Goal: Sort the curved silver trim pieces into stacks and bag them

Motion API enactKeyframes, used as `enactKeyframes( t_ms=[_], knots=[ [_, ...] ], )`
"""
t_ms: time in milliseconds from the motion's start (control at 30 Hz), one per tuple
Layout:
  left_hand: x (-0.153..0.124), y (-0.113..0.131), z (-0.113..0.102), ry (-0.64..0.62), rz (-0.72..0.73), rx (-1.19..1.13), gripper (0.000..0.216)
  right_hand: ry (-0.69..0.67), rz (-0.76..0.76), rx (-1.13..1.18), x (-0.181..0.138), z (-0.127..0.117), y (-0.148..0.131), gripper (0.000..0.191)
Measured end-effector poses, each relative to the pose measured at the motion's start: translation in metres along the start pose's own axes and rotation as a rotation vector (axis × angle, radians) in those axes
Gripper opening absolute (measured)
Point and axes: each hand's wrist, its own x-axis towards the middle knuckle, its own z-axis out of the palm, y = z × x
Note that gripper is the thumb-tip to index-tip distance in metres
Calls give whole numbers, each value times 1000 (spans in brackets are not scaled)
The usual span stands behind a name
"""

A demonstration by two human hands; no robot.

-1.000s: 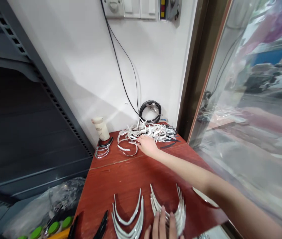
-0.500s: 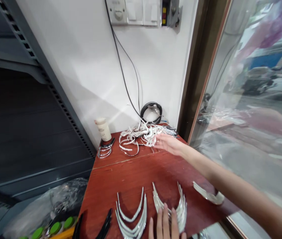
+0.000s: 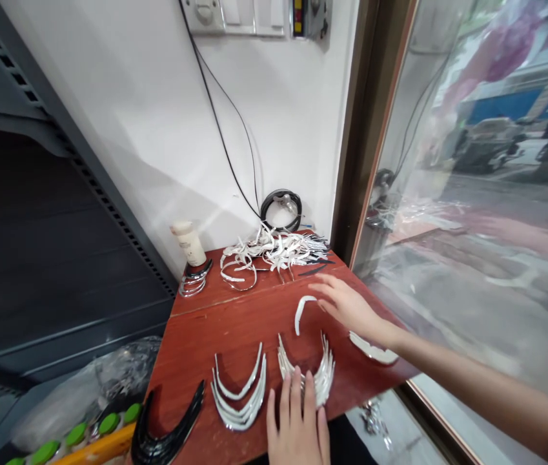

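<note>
My left hand [image 3: 297,423] lies flat, fingers stretched out, on the near edge of a stack of silver curved headbands [image 3: 305,374] on the red-brown table [image 3: 235,329]. My right hand [image 3: 348,305] reaches across the table with fingers spread, its fingertips touching a single white curved strip [image 3: 301,310]. Left of the held-down stack lies a second stack of silver headbands [image 3: 238,397]. A tangled heap of white and black strips [image 3: 274,253] sits at the back of the table by the wall.
A small white bottle [image 3: 188,244] and a few metal bands [image 3: 192,284] stand at the back left. Black headbands [image 3: 167,429] lie at the near left corner. A white curved piece [image 3: 374,351] lies under my right forearm. A coiled black cable [image 3: 281,208] leans on the wall; a glass pane stands to the right.
My right hand drew back from the heap at the wall toward me, and a white strip now lies on the table at its fingertips. My left hand stayed on the stack.
</note>
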Motion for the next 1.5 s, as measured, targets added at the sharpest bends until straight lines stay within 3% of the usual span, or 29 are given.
enactKeyframes(
  t_ms=[100,200,300,433,533,600,767,867,933,1000,1167,1267,1333,1500],
  knots=[
    [2,1,-4,-18,-3,2,44,-239,-181,-80,3,4,1,38],
    [4,1,-6,-13,0,3,43,-334,-273,-90,6,11,-1,32],
    [4,0,-7,-8,12,-1,43,-288,-251,-70,9,20,-9,37],
    [5,0,-7,7,20,9,42,-166,-57,-179,17,36,-20,41],
    [5,-1,-6,15,27,17,42,-146,3,-236,30,45,-20,20],
    [5,-1,-6,10,28,18,42,-120,15,-219,42,43,-17,11],
    [4,0,-8,-20,9,10,43,71,101,-203,64,20,-13,21],
    [3,0,-8,-19,4,-3,43,58,-80,-213,48,13,-23,17],
    [3,1,-8,-13,3,-10,44,-76,-253,-207,26,16,-31,12],
    [3,1,-9,-14,2,-14,45,-214,-316,-146,4,21,-35,13],
    [5,3,-13,-38,-11,-25,48,-188,-203,29,-10,21,-27,23],
    [6,4,-13,-35,-17,-31,50,-286,-182,-15,-2,16,-25,19],
    [6,5,-13,-29,-25,-31,49,-350,-191,-33,-3,14,-32,8],
    [9,8,-16,21,-16,-26,41,-397,-174,7,-28,11,-64,17]
  ],
)
